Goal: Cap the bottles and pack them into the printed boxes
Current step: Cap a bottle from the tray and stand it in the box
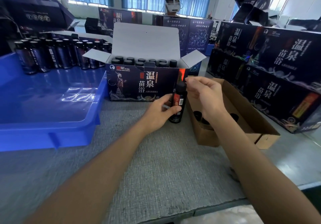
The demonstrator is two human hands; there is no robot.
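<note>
A dark bottle (178,105) is held upright on the grey worktop (156,154), near its middle, gripped round the body by the left hand (159,112). Its black cap (181,85) is met by the curled fingertips of the right hand (205,93); whether it is pinched cannot be told. Just behind, the open printed box (139,84) is seen holding capped bottles (141,61). A brown carton (243,119) is set to the right, a blue tray (43,110) at the left edge

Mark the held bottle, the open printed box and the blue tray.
held bottle (180,100): head view, label.
open printed box (133,84): head view, front panel.
blue tray (43,93): head view, bare floor.
</note>
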